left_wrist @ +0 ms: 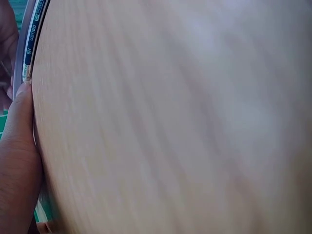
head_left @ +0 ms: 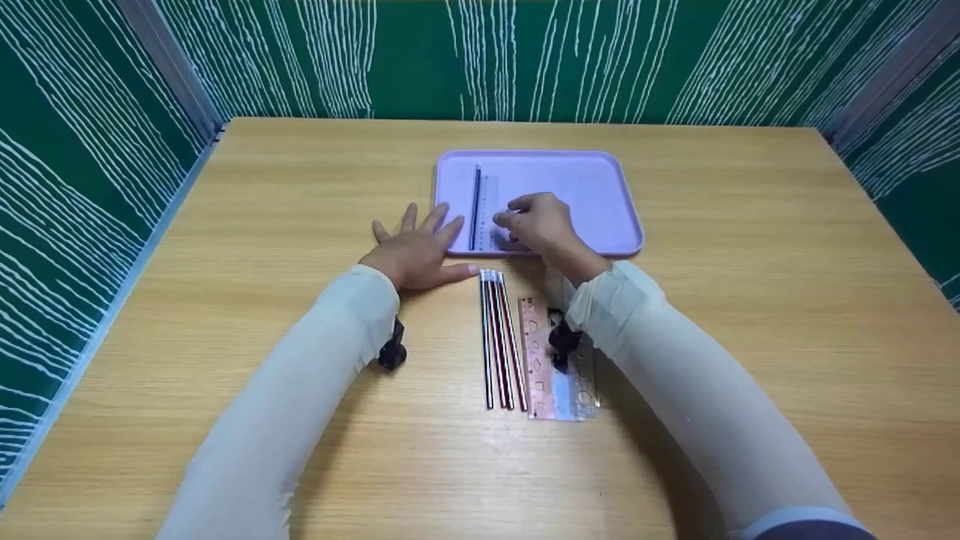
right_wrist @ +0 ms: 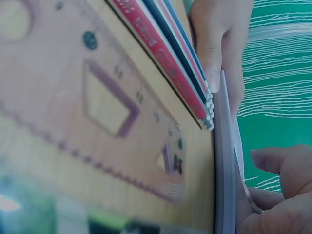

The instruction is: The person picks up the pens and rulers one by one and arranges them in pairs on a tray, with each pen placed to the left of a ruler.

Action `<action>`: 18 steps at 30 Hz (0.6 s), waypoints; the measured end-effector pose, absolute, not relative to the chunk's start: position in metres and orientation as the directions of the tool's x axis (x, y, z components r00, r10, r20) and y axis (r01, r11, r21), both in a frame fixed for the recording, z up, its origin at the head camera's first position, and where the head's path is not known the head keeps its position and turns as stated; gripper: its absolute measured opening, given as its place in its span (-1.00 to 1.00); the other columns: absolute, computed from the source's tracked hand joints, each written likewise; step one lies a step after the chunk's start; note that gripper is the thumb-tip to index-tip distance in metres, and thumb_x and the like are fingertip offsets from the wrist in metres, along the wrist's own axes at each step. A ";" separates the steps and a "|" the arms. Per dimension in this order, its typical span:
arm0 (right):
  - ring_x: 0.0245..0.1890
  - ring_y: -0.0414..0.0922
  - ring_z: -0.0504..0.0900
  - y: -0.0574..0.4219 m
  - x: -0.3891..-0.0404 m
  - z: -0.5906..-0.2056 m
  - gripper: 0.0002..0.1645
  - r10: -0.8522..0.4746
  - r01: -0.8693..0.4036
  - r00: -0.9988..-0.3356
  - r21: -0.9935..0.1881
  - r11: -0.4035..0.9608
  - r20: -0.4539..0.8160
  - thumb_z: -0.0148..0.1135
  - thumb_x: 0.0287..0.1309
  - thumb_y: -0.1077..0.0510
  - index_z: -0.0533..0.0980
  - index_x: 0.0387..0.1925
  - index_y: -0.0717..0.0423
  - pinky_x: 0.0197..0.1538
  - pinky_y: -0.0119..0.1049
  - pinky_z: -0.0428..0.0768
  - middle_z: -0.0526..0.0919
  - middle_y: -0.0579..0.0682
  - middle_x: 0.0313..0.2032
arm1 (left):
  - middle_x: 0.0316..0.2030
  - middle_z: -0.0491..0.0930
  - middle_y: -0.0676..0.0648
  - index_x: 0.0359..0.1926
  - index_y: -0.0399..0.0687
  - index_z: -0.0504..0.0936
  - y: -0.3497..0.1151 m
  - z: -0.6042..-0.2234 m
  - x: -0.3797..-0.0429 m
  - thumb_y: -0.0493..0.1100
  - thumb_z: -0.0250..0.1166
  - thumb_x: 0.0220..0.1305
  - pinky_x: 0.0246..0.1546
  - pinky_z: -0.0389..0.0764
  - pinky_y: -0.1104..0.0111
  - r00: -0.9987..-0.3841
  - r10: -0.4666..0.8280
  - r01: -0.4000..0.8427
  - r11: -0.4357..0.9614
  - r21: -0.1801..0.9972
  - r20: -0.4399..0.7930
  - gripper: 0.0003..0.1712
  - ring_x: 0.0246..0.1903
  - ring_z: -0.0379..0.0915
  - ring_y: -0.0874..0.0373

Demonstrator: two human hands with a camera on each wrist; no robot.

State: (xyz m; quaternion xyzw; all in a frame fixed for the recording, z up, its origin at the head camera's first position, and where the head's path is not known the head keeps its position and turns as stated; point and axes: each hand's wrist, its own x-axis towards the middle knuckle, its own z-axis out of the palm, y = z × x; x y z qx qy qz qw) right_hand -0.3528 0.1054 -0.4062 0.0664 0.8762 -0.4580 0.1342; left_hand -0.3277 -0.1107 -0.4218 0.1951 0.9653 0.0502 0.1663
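Observation:
My left hand (head_left: 420,255) lies spread at the front left corner of the lilac tray (head_left: 592,180), fingers on its rim. Its thumb reaches the near ends of several striped pencils (head_left: 495,337) on the table; one dark pencil (left_wrist: 33,36) shows at the thumb tip in the left wrist view. Inside the tray a dark pencil (head_left: 475,206) lies beside a clear ruler (head_left: 487,214). Over the tray, my right hand (head_left: 544,225) holds the ruler's right side with bent fingers, and in the right wrist view the ruler (right_wrist: 246,187) slants up towards them.
In front of the tray, right of the pencils, lie a pink ruler (head_left: 534,367) with cut-out shapes and other clear rulers (head_left: 585,382), partly under my right wrist. Green walls with white streaks border the wooden table (head_left: 315,172) at the back and sides.

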 end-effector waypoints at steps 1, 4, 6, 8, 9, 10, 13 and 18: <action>-0.05 -0.11 0.71 0.107 -0.352 -0.405 -0.35 -0.005 0.244 -0.954 -0.790 0.562 -0.299 0.31 0.36 -0.04 0.45 0.39 0.06 -0.04 -0.33 0.72 0.63 0.04 0.11 | 0.66 -0.47 0.02 0.65 0.42 -0.28 -0.111 -0.422 -0.328 0.78 -0.23 0.15 0.26 -0.32 -0.63 -0.869 0.392 0.358 0.920 0.161 -0.304 0.19 0.59 -0.59 -0.36; -0.03 -0.10 0.69 0.112 -0.348 -0.403 -0.36 -0.006 0.252 -0.954 -0.816 0.521 -0.299 0.32 0.35 -0.02 0.45 0.39 0.05 -0.09 -0.36 0.72 0.60 0.03 0.14 | 0.66 -0.47 0.01 0.65 0.42 -0.27 -0.110 -0.421 -0.327 0.78 -0.22 0.16 0.27 -0.32 -0.62 -0.868 0.390 0.357 0.920 0.162 -0.307 0.18 0.59 -0.59 -0.35; -0.01 -0.08 0.67 0.115 -0.345 -0.401 -0.36 -0.018 0.254 -0.955 -0.845 0.470 -0.297 0.33 0.35 0.01 0.44 0.39 0.06 -0.11 -0.37 0.74 0.58 0.04 0.15 | 0.66 -0.46 0.01 0.65 0.42 -0.27 -0.110 -0.421 -0.327 0.77 -0.21 0.16 0.26 -0.32 -0.62 -0.869 0.390 0.357 0.920 0.162 -0.305 0.18 0.59 -0.59 -0.35; 0.00 -0.04 0.65 0.117 -0.342 -0.400 -0.36 -0.038 0.257 -0.955 -0.881 0.398 -0.296 0.33 0.35 0.05 0.43 0.39 0.08 -0.13 -0.34 0.75 0.56 0.07 0.12 | 0.66 -0.45 0.01 0.65 0.42 -0.26 -0.110 -0.420 -0.327 0.77 -0.21 0.17 0.27 -0.32 -0.62 -0.870 0.390 0.357 0.920 0.161 -0.301 0.17 0.59 -0.58 -0.35; 0.00 -0.02 0.64 0.118 -0.340 -0.399 -0.36 -0.051 0.254 -0.955 -0.896 0.364 -0.291 0.33 0.35 0.08 0.42 0.39 0.10 -0.14 -0.33 0.76 0.55 0.09 0.10 | 0.66 -0.44 0.01 0.65 0.42 -0.25 -0.110 -0.420 -0.328 0.77 -0.20 0.16 0.27 -0.32 -0.62 -0.871 0.390 0.357 0.920 0.161 -0.300 0.17 0.59 -0.58 -0.35; -0.01 -0.01 0.64 0.120 -0.338 -0.398 -0.36 -0.063 0.250 -0.956 -0.908 0.336 -0.286 0.33 0.35 0.09 0.42 0.40 0.12 -0.15 -0.31 0.77 0.54 0.10 0.09 | 0.66 -0.44 0.01 0.65 0.42 -0.25 -0.110 -0.420 -0.328 0.77 -0.20 0.16 0.27 -0.32 -0.62 -0.871 0.390 0.357 0.920 0.160 -0.298 0.17 0.60 -0.57 -0.35; -0.02 0.03 0.62 0.123 -0.332 -0.396 -0.34 -0.099 0.224 -0.961 -0.934 0.277 -0.260 0.35 0.32 0.13 0.40 0.39 0.17 -0.14 -0.26 0.78 0.52 0.13 0.04 | 0.66 -0.44 0.02 0.65 0.41 -0.25 -0.110 -0.420 -0.328 0.78 -0.21 0.15 0.26 -0.32 -0.63 -0.872 0.390 0.357 0.920 0.161 -0.296 0.19 0.59 -0.57 -0.35; -0.01 0.07 0.64 0.131 -0.320 -0.394 -0.29 -0.153 0.183 -0.959 -0.930 0.317 -0.241 0.37 0.29 0.14 0.38 0.41 0.20 -0.09 -0.21 0.77 0.49 0.14 0.01 | 0.66 -0.46 0.02 0.65 0.40 -0.28 -0.111 -0.423 -0.328 0.80 -0.24 0.13 0.26 -0.30 -0.63 -0.870 0.395 0.363 0.918 0.158 -0.294 0.21 0.59 -0.58 -0.36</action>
